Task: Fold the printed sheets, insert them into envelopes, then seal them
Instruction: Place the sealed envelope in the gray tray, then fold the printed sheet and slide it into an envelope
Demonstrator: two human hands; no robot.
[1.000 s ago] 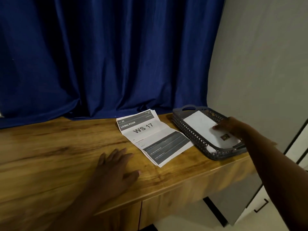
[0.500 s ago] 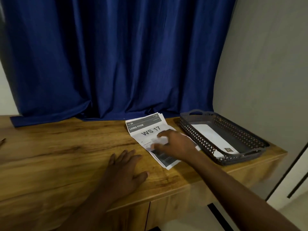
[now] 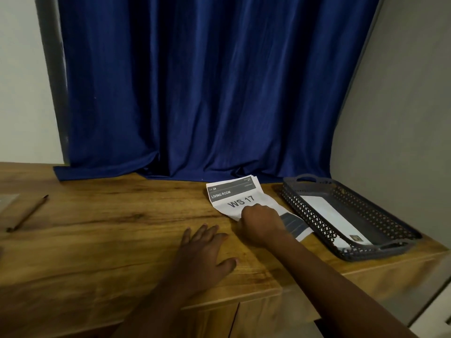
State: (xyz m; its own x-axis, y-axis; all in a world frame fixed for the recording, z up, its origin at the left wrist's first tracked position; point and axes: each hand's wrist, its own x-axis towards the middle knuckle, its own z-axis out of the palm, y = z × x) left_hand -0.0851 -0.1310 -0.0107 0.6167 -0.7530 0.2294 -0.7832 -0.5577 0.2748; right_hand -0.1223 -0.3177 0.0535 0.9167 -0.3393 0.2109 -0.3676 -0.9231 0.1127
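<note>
Head view: wooden desk (image 3: 102, 240) against a deep blue curtain (image 3: 207, 89), pale wall (image 3: 400, 118) at right.

Printed sheets (image 3: 234, 195) stacked near the back of the desk, just left of the tray, top page reading "2A", "LIVING ROOM" and "WS 17", near part lifted and bent slightly off the wood. Right hand (image 3: 260, 222) on the middle of the stack, fingers curled down and gripping the paper; how many pages are caught cannot be told. Dark printed band of the page showing past the wrist on the tray side.

Left hand (image 3: 202, 254) flat on the bare desk just beside the sheets, apart from them, fingers straight and spread, holding nothing.

Dark perforated tray (image 3: 317, 215) at the right end of the desk, close to the edge, handles at both short ends. White envelope (image 3: 324, 211) lying flat inside, a small dark mark near its near corner.

Pencil (image 3: 28, 212) lying aslant at far left, well apart from both hands. Corner of some pale flat item at the left border, too cropped to identify.
</note>
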